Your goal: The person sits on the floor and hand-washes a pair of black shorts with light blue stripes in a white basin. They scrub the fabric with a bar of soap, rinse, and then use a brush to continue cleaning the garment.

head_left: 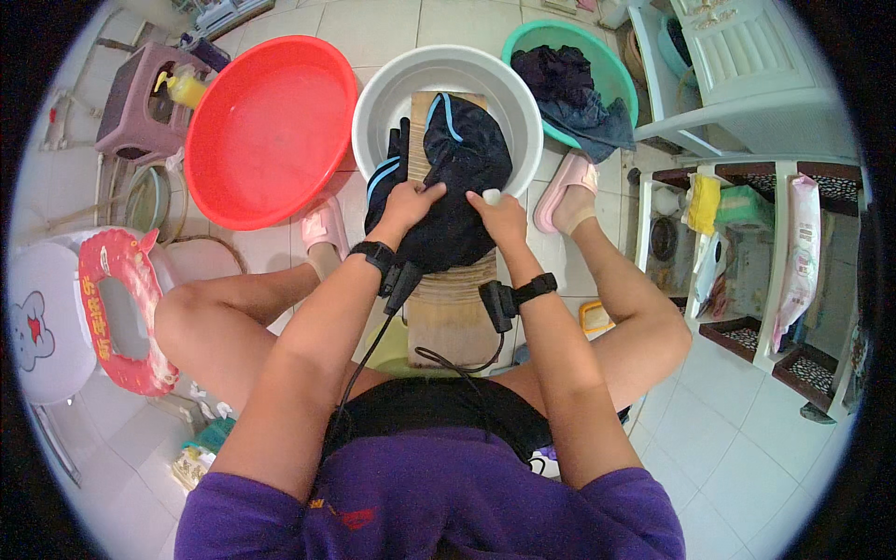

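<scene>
A black garment with light-blue trim is spread over a wooden washboard, whose far end leans inside a white basin. My left hand is closed on the garment's left part, thumb lying over the cloth. Over on the garment's right side, my right hand is closed around a small white block that looks like a piece of soap, its fingertips against the cloth. The fingers of both hands are partly hidden. Part of the garment hangs over the washboard's left edge.
A large red basin stands left of the white one; a green basin with dark clothes stands to the right. A purple stool holds a yellow pump bottle. Shelves line the right. Cables hang from both wrists.
</scene>
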Action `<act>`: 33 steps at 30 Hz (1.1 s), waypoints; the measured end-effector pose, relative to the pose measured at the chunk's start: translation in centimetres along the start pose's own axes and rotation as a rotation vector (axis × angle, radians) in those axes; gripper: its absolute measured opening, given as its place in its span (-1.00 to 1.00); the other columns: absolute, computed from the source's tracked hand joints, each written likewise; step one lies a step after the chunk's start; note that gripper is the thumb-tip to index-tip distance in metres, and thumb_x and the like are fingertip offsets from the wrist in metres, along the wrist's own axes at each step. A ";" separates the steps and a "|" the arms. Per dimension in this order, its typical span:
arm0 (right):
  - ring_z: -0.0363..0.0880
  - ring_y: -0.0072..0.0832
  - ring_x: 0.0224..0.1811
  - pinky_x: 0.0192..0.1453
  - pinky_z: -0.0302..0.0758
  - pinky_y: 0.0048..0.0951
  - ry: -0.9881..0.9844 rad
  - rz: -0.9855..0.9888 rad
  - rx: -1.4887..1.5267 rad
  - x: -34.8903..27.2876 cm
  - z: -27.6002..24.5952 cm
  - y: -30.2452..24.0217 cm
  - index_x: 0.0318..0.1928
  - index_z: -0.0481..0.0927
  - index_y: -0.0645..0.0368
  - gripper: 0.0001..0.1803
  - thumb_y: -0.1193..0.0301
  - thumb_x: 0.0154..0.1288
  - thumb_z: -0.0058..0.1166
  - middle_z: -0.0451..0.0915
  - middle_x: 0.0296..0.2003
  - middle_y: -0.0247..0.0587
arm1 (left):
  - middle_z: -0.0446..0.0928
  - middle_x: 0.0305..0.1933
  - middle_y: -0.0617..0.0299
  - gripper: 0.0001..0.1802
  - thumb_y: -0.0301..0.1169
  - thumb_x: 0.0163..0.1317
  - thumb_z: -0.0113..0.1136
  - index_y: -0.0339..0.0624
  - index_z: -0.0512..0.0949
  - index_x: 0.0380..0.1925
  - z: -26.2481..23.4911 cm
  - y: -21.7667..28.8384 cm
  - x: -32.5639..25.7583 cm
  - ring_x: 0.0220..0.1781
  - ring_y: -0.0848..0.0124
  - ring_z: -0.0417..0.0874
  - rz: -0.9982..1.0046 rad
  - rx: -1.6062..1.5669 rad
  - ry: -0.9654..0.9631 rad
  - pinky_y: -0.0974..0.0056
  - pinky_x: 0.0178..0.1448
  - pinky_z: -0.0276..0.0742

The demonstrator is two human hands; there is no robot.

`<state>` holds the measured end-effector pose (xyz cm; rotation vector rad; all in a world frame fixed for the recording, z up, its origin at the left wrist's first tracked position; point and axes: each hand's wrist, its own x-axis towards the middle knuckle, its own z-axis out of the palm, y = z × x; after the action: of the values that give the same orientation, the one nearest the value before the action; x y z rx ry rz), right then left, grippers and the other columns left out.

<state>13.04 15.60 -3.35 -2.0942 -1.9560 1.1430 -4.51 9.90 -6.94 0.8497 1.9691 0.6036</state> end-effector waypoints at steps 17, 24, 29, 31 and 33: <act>0.36 -0.42 -0.66 -0.63 0.35 -0.35 -0.584 0.234 0.749 -5.3 -3.6 6.2 -0.42 0.46 0.26 -0.81 0.40 -0.06 0.06 0.44 -0.55 -0.21 | 0.55 -0.17 -0.17 -0.59 -0.29 0.18 -0.04 -0.37 0.38 -0.06 -4.0 -3.0 -4.0 -0.16 0.01 0.62 -0.276 -0.374 -0.117 0.02 -0.11 0.56; 0.55 0.03 -0.17 -0.13 0.45 -0.08 -0.157 -0.204 -0.155 -5.2 -4.4 3.5 -0.23 0.47 0.28 -0.50 0.10 0.01 0.22 0.57 -0.26 0.16 | 0.08 0.34 -0.17 -0.22 -0.06 0.06 0.17 -0.21 0.19 0.23 -2.4 -0.4 -7.5 0.32 -0.16 0.13 0.303 0.379 0.293 -0.10 0.29 0.18; 0.43 -0.08 -0.14 -0.08 0.35 -0.12 0.009 -0.758 -0.131 -3.2 0.9 -0.3 -0.23 0.46 0.22 -0.51 0.04 0.06 0.15 0.48 -0.27 0.00 | -0.09 0.44 0.00 0.18 0.21 -0.20 0.29 -0.20 0.01 0.34 1.0 1.6 -9.4 0.45 -0.09 -0.15 0.246 0.817 -0.117 -0.36 0.28 -0.02; 0.35 -0.21 -0.11 -0.05 0.26 -0.19 -0.108 -0.865 -0.340 -2.7 3.4 0.2 -0.24 0.47 0.19 -0.51 0.02 0.04 0.16 0.41 -0.29 -0.14 | -0.14 0.45 0.01 0.13 0.10 -0.13 0.29 -0.28 -0.01 0.33 1.1 0.3 -10.1 0.46 -0.09 -0.18 0.278 0.882 -0.153 -0.34 0.31 -0.05; 0.36 -0.21 -0.14 -0.09 0.24 -0.20 -0.017 -0.922 -0.300 -1.0 5.3 0.5 -0.26 0.47 0.19 -0.49 -0.02 0.03 0.15 0.41 -0.30 -0.14 | -0.16 0.45 0.01 0.07 0.02 -0.07 0.28 -0.34 0.00 0.31 1.1 -0.9 -10.0 0.47 -0.09 -0.20 0.277 0.878 -0.187 -0.34 0.32 -0.07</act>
<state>10.65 12.33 -6.98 -0.9552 -2.7276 0.6836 -0.08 1.79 -2.79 1.6547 1.9358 -0.2422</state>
